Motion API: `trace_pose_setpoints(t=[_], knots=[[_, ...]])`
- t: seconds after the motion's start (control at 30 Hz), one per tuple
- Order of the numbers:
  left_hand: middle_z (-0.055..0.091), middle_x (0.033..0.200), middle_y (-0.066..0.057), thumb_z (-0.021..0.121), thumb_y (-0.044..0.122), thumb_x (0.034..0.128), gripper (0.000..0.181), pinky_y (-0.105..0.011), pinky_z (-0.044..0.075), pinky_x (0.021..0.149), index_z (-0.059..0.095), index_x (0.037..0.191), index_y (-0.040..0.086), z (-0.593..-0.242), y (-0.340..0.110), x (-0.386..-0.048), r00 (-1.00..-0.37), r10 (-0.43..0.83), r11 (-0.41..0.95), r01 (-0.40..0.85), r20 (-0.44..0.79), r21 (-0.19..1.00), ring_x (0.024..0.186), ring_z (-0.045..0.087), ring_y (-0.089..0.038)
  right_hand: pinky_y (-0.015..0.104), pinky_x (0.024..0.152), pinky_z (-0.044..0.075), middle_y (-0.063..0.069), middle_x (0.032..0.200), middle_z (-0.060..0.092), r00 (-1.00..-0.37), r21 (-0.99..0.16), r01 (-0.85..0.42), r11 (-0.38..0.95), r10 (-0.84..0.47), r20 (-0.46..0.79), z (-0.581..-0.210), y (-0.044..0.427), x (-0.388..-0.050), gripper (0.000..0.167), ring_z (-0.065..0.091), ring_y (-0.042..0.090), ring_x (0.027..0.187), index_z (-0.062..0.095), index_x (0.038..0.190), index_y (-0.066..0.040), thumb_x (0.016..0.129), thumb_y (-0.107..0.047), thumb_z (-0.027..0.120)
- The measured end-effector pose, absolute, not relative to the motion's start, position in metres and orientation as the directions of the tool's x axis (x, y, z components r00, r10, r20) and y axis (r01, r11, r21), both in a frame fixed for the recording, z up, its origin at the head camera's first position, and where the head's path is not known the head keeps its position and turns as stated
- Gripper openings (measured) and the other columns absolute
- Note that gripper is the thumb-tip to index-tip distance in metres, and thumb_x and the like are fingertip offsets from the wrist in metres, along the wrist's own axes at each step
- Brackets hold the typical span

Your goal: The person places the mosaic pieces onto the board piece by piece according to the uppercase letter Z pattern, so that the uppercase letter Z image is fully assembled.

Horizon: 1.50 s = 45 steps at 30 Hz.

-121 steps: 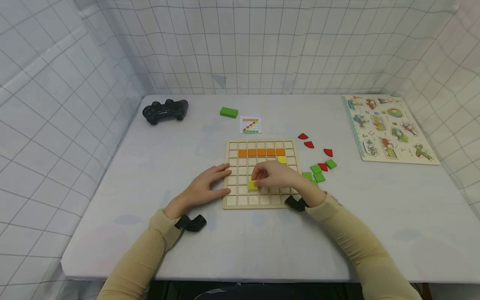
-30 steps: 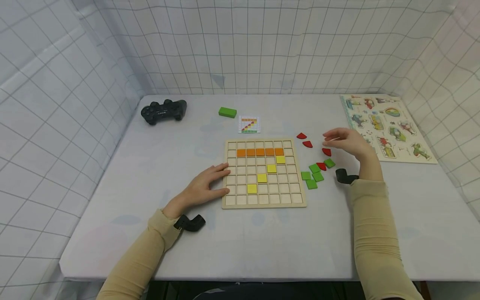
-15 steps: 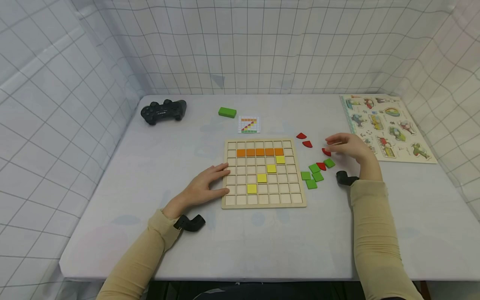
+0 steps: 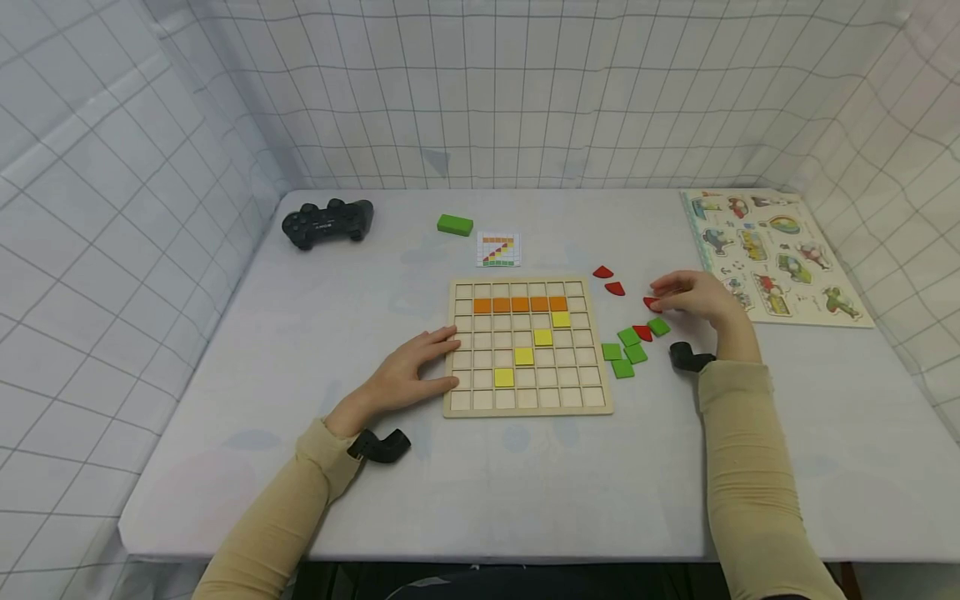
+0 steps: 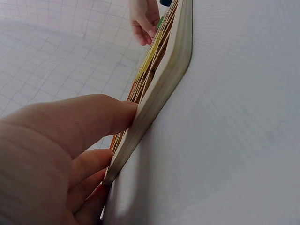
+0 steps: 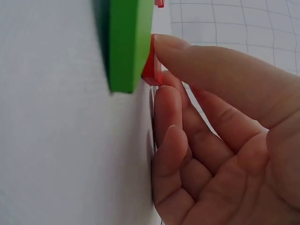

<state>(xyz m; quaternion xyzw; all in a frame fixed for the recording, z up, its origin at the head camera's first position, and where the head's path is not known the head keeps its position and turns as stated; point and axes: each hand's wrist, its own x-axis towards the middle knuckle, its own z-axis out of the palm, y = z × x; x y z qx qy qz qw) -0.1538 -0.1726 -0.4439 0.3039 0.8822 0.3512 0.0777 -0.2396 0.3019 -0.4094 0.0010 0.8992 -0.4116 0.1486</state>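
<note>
A person in tan sleeves [image 4: 742,454] has both arms over a white table [image 4: 525,492]. The left hand [image 4: 405,368] rests at the left side of a flat wooden board [image 4: 527,399] with lots of little squares. Its fingers are long and loose, not curled round anything. The tips touch the board's edge, and the thumb lies on the rim too.

The right hand [image 4: 701,296] is on the other side, well apart from the board. Its thumb tip touches a red piece [image 6: 152,71], shaped like a small fan, and its other fingers are bent a bit. I can't tell if they pinch the piece or only touch it. It looks to be down on the table. Two more red pieces [image 4: 615,288] lie nearer the board, and one sits among five green squares [image 4: 636,353].

On the board, five orange squares [image 4: 521,305] make a row near the top. Four yellow squares [image 4: 523,357] go down like stairs, from under the last orange one toward the left.

Just behind the board is a small picture card [image 4: 498,249], with a green block [image 4: 454,225] beside it. A black game controller [image 4: 327,223] sits at the back left, and a picture puzzle [image 4: 776,258] lies at the back right.
</note>
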Motion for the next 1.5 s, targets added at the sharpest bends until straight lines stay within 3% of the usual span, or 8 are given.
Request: trace_pose_setpoints(t=[0.37, 0.63, 1.1, 1.5], knots=[[0.031, 0.15, -0.008, 0.067, 0.033, 0.0871, 0.062, -0.036, 0.015, 0.116, 0.047, 0.138, 0.003, -0.443, -0.172, -0.154, -0.8, 0.594, 0.568, 0.49, 0.083, 0.661, 0.139, 0.024, -0.026, 0.038, 0.085, 0.041, 0.014, 0.114, 0.062, -0.946, -0.68, 0.179, 0.711, -0.066, -0.318, -0.404, 0.296, -0.238, 0.046, 0.05, 0.024, 0.1, 0.06, 0.12, -0.001, 0.083, -0.025, 0.073], [0.031, 0.15, -0.008, 0.067, 0.033, 0.0871, 0.062, -0.035, 0.015, 0.116, 0.047, 0.138, 0.003, -0.443, -0.172, -0.153, -0.803, 0.591, 0.575, 0.486, 0.076, 0.658, 0.139, 0.024, -0.026, 0.041, 0.087, 0.042, 0.011, 0.107, 0.065, -0.944, -0.687, 0.187, 0.702, -0.066, -0.324, -0.402, 0.294, -0.238, 0.046, 0.051, 0.027, 0.101, 0.06, 0.119, 0.002, 0.081, -0.02, 0.074], [0.031, 0.15, -0.008, 0.067, 0.033, 0.087, 0.062, -0.036, 0.015, 0.117, 0.048, 0.138, 0.003, -0.443, -0.172, -0.153, -0.803, 0.591, 0.572, 0.486, 0.08, 0.661, 0.139, 0.024, -0.026, 0.033, 0.08, 0.047, 0.007, 0.103, 0.066, -0.94, -0.744, 0.115, 0.659, -0.169, -0.295, -0.399, 0.292, -0.24, 0.04, 0.06, 0.012, 0.085, 0.06, 0.119, 0.001, 0.085, -0.017, 0.071], [0.031, 0.15, -0.007, 0.067, 0.032, 0.0873, 0.061, -0.036, 0.015, 0.116, 0.047, 0.138, 0.003, -0.442, -0.171, -0.152, -0.807, 0.586, 0.578, 0.48, 0.074, 0.66, 0.139, 0.024, -0.025, 0.04, 0.084, 0.047, 0.012, 0.106, 0.056, -0.948, -0.739, -0.001, 0.674, -0.236, -0.214, -0.378, 0.26, -0.237, 0.034, 0.051, 0.026, 0.095, 0.061, 0.122, -0.005, 0.089, -0.015, 0.063]])
